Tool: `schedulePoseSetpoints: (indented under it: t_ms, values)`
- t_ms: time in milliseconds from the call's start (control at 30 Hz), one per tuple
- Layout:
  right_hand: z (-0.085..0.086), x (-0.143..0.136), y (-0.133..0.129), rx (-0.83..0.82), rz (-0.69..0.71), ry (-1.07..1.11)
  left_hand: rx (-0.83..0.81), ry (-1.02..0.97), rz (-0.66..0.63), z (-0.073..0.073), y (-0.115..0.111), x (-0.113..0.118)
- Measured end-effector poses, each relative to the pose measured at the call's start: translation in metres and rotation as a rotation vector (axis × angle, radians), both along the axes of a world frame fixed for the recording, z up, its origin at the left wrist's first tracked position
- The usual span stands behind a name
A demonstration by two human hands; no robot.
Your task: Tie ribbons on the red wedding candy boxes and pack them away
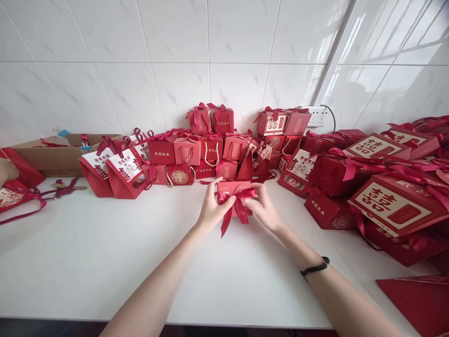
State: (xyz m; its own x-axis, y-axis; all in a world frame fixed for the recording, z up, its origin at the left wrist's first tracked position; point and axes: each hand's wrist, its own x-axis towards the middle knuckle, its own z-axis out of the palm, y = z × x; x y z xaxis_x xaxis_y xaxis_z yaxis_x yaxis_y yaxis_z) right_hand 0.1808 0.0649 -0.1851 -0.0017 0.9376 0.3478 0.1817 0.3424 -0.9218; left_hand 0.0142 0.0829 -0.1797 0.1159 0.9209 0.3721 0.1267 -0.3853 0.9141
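Observation:
A small red gift box (234, 188) with a dark red ribbon bow (238, 202) on its front is on the white table, in front of the stacked boxes. My left hand (213, 206) grips its left side, the thumb pressing on the bow's knot. On the right side, my right hand (262, 207) holds the box and ribbon between curled fingers. Two ribbon tails hang down the front, the left one longer. A black band circles my right wrist. Part of the box's sides is hidden by my fingers.
Red gift boxes (211, 149) are stacked along the tiled wall, with a larger pile (391, 201) at the right. House-shaped boxes (126, 169) and a cardboard box (52, 157) stand at the left. Another person's hand (7, 171) is at the far left. A power strip (316, 115) sits by the wall.

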Motion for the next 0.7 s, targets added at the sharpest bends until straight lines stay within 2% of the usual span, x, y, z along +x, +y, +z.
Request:
schedulePoseSetpoints:
  t_ms: [67,133,267,367,500,600,700]
  values:
    - [0.0022,0.0021,0.0017,0.102,-0.101,-0.011,-0.010,-0.005,0.016,0.0003,0.0006,0.0004]
    - [0.0042,0.0025,0.0031,0.129,-0.156,0.005,0.013,-0.017,0.056,0.0007,0.0009,0.0016]
    - [0.0075,0.0003,0.0027,0.065,-0.165,0.067,0.138,-0.025,0.209,0.0012,0.0004,0.0037]
    - [0.0074,-0.0004,0.0026,0.028,-0.146,0.117,0.110,-0.009,0.316,0.0017,0.0005,0.0025]
    - [0.0033,0.0011,0.0060,0.000,-0.143,0.148,0.069,0.044,0.277,0.0020,0.0014,-0.0004]
    - [0.0017,0.0011,0.0075,0.026,-0.166,0.161,0.124,0.079,0.282,0.0020,0.0018,-0.0014]
    - [0.0038,-0.0012,0.0050,0.016,-0.131,0.228,0.207,0.094,0.311,0.0018,0.0017,-0.0016]
